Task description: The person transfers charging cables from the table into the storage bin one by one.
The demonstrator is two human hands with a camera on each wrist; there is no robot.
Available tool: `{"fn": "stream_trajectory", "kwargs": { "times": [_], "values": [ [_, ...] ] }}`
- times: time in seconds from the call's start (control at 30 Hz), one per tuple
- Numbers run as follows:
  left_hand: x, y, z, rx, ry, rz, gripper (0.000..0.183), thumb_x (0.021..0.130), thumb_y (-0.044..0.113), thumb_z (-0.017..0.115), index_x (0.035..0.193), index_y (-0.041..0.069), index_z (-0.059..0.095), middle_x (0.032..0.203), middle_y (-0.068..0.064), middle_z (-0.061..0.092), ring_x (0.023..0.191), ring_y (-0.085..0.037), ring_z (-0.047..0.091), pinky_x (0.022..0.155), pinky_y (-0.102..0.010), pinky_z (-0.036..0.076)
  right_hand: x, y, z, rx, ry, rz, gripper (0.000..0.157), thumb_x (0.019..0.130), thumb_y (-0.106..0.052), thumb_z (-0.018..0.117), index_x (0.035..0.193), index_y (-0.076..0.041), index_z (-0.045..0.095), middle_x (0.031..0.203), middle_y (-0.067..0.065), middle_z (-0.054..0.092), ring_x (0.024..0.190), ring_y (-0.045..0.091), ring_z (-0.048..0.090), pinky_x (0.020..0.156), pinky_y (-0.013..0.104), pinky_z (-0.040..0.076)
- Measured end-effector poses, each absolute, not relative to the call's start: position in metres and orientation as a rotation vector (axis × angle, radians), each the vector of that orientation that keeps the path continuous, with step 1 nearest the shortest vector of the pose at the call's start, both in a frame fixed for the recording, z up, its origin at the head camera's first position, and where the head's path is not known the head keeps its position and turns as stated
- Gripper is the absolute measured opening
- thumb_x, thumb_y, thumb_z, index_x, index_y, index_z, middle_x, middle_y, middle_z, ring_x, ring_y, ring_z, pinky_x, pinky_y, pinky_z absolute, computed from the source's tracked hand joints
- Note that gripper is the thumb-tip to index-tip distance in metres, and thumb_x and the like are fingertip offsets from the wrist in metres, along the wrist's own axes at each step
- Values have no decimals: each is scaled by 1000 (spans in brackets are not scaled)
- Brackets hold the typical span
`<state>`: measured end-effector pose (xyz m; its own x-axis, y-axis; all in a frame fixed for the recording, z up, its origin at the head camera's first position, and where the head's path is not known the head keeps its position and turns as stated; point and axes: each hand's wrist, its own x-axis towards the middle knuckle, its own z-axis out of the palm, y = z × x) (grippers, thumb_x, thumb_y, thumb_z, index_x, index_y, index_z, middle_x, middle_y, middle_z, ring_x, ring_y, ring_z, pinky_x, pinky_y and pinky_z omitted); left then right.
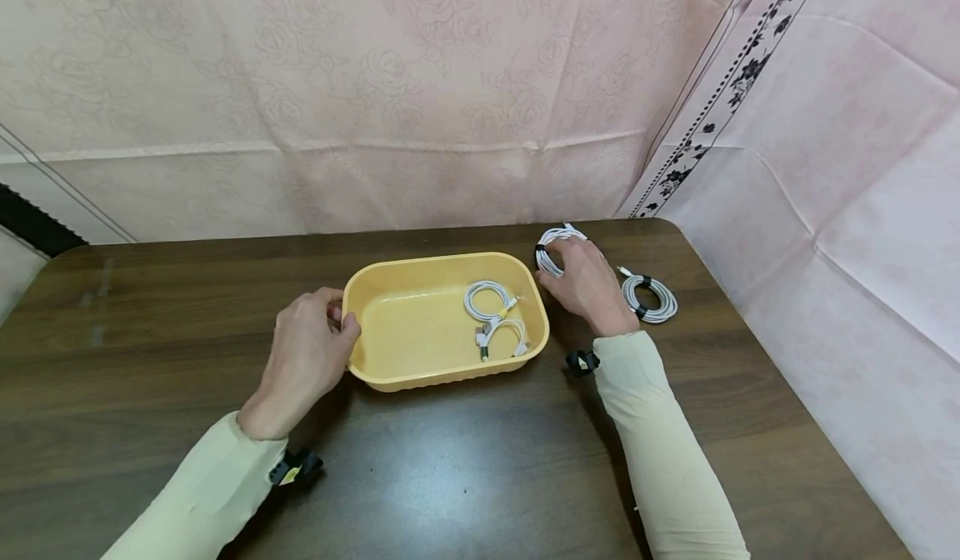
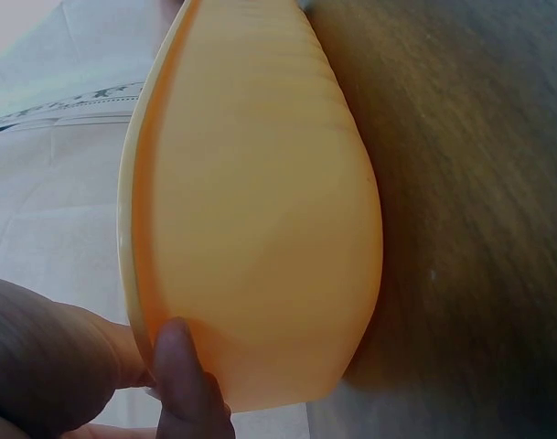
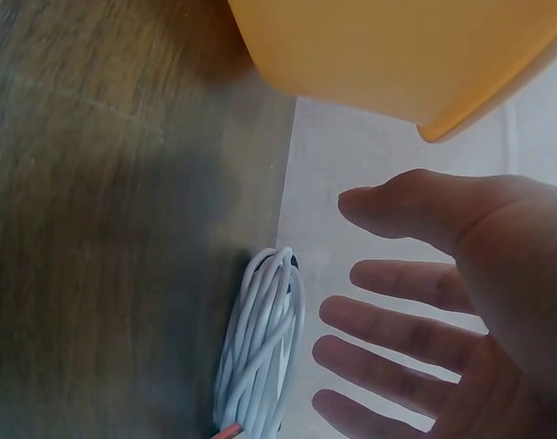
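Note:
At the left end of a yellow plastic basin (image 1: pixel 405 318), my left hand (image 1: pixel 303 352) grips the rim between thumb (image 2: pixel 179 361) and fingers. Two small white cables lie in the basin's right part: a looped one (image 1: pixel 489 283) and, in front of it, one with plugs (image 1: pixel 483 339). Beyond the basin's right end, my right hand (image 1: pixel 585 281) reaches over a coiled white cable (image 1: pixel 558 233) with a black tie. In the right wrist view its fingers (image 3: pixel 397 329) are spread and hold nothing, with the coil (image 3: pixel 260 343) a little apart from the fingertips.
A second coiled cable (image 1: pixel 663 314) with black ties lies on the brown wooden table (image 1: pixel 450 477), right of my right wrist. Pale floral cloth (image 1: pixel 405 93) hangs behind the table and along its right side.

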<state>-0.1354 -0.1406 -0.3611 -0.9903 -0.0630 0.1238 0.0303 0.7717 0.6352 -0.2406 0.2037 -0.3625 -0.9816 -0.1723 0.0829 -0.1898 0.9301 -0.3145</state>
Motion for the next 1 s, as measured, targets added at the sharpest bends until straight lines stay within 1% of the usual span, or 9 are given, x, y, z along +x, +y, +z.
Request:
{"fn": "stream_trajectory", "kwargs": {
  "times": [0.3, 0.43, 0.67, 1.0],
  "values": [
    [-136, -140, -361, 31, -2831, -1037, 35, 96, 11, 55, 123, -10, 62, 96, -18, 61, 78, -26, 57, 56, -27, 47, -242, 208, -367, 277, -3037, 504, 53, 94, -28, 69, 139, -2, 58, 144, 18, 58, 138, 36, 50, 116, 51, 40],
    [-135, -140, -361, 30, -2826, -1036, 35, 96, 12, 54, 122, -10, 63, 95, -17, 62, 78, -26, 57, 58, -28, 47, -243, 209, -368, 276, -3036, 519, 53, 94, -27, 70, 140, -3, 58, 145, 17, 57, 139, 36, 49, 116, 52, 39],
    [-135, -141, -362, 17, -2815, -1020, 34, 96, 11, 55, 120, -10, 64, 94, -17, 62, 78, -27, 57, 59, -28, 46, -245, 214, -370, 270, -3028, 543, 49, 93, -22, 72, 136, -3, 61, 141, 16, 60, 135, 34, 53, 113, 51, 42],
    [-135, -141, -362, 14, -2816, -1032, 35, 96, 11, 55, 122, -10, 63, 95, -18, 62, 78, -26, 58, 58, -28, 48, -246, 216, -374, 263, -3052, 552, 46, 94, -21, 70, 136, -3, 61, 140, 17, 61, 134, 36, 53, 112, 53, 42]
  ]
}}
